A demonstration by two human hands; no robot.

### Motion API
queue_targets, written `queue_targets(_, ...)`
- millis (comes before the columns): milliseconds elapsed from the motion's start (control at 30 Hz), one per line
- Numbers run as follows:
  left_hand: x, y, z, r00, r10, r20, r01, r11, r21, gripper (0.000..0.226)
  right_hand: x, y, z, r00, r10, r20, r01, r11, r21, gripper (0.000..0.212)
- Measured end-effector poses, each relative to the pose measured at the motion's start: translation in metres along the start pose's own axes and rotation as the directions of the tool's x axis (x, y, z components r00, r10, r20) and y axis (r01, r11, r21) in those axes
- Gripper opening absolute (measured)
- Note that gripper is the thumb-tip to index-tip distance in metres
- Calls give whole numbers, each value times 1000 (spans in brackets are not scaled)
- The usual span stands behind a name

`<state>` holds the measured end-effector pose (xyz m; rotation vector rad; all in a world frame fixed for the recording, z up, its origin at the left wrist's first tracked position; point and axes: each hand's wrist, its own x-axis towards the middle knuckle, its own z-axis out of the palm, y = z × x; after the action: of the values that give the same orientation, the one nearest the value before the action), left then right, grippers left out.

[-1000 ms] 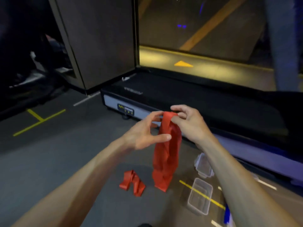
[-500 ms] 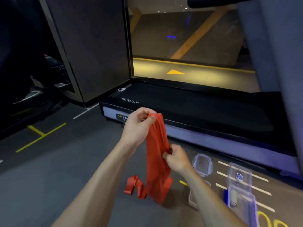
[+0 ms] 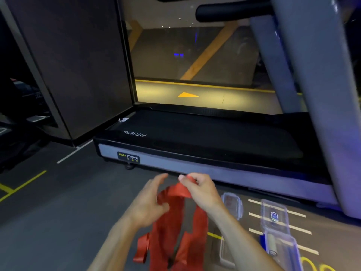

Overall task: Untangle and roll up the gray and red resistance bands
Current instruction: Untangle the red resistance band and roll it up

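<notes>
A red resistance band [image 3: 172, 227] hangs in two strands between my hands, down past the bottom of the frame. My right hand [image 3: 201, 189] pinches its top fold between thumb and fingertips. My left hand [image 3: 149, 201] is just left of it. Its fingers are stretched up and apart, and its thumb lies on the band's left strand. A second, smaller red band [image 3: 142, 249] lies crumpled on the floor below my left wrist. No gray band shows in view.
A black treadmill [image 3: 195, 137] stretches across the floor just beyond my hands, its grey upright [image 3: 322, 94] at the right. Clear plastic containers [image 3: 275, 214] lie on the floor to the right, with yellow loops [image 3: 312, 265] at the bottom corner. Grey floor lies to the left.
My right hand has come up from the band's middle and taken its top fold. My left hand has let go of the top and dropped lower, and the band now hangs spread in two strands.
</notes>
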<state>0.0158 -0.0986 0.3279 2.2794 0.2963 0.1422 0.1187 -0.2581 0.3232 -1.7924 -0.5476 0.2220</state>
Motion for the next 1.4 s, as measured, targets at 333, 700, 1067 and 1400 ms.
queue_targets(333, 1, 25, -6, 934, 49, -353, -139, 962, -234, 28, -2, -9, -8, 913, 85, 400, -141, 983, 114, 30)
queue_targets(700, 3, 34, -32, 754, -194, -628, -270, 779, -566, 21, -9, 18, -33, 842, 255, 475, -264, 963, -49, 5)
queue_targets(1067, -13, 11, -28, 979, -199, -31, 202, 969, 145, 92, -5, -7, -24, 966, 15, 257, -96, 947, 307, 17)
queue_targets(1400, -7, 53, -13, 943, 27, -331, -50, 997, -59, 24, -14, 5, -24, 842, 93, 531, -168, 981, 94, 38)
